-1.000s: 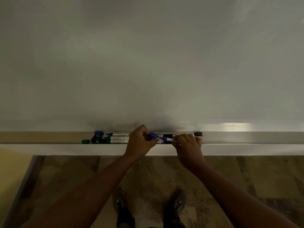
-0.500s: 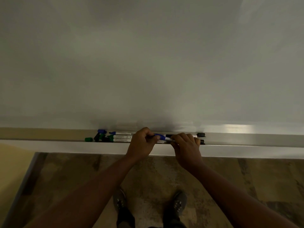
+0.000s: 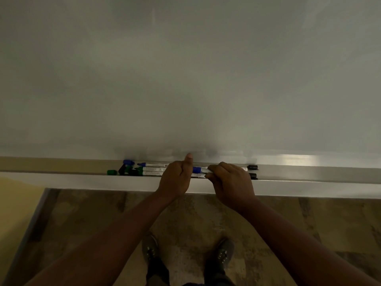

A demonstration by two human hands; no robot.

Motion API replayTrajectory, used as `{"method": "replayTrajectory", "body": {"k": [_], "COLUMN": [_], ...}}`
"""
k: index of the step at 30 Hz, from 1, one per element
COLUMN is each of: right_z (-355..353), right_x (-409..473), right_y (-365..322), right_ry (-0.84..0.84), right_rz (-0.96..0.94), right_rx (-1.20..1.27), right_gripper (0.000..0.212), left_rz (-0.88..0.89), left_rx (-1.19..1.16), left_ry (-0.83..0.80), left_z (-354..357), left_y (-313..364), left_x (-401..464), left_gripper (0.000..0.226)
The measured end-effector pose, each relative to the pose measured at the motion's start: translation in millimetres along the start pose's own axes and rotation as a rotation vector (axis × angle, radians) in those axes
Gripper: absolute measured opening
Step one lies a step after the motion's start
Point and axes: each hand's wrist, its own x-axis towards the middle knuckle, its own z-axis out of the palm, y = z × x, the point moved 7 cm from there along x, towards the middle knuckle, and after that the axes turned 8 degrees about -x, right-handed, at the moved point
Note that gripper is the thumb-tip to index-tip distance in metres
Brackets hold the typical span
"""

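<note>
While the left hand (image 3: 175,178) is curling round one end of the blue marker (image 3: 199,169) and the right hand (image 3: 231,180) is gripping its barrel, the marker is lying level just above the tray (image 3: 309,174). The person is seemingly capping it, so pushing both ends straight together, in line, is looking wisest.

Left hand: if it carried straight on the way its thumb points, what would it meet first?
Probably the whiteboard, just above the tray. The left hand grips a marker with its thumb raised toward that surface, and nothing shows between them, though depth is hard to judge.
</note>
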Motion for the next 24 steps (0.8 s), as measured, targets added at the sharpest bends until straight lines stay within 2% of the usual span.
{"method": "replayTrajectory", "body": {"k": [8, 12, 20, 24], "right_z": [-9.3, -11.1, 21.4, 41.0], "right_x": [1.1, 1.3, -21.7, -35.1], "right_y": [-9.4, -8.0, 13.7, 35.9], "right_ry": [0.047, 0.050, -0.115, -0.240], "right_rz": [-0.019, -0.018, 0.091, 0.076], "right_rx": [-0.051, -0.060, 0.030, 0.059], "right_gripper": [0.028, 0.024, 0.023, 0.031], "left_rz": [-0.086, -0.093, -0.038, -0.036], "left_rx": [-0.037, -0.029, 0.116, 0.128], "left_ry": [0.068, 0.053, -0.160, -0.307], "left_z": [3.3, 5.3, 23.5, 41.8], "left_y": [-9.9, -9.0, -11.7, -16.6], "left_x": [-3.3, -2.8, -3.3, -6.3], "left_gripper": [0.058, 0.059, 0.052, 0.038]}}
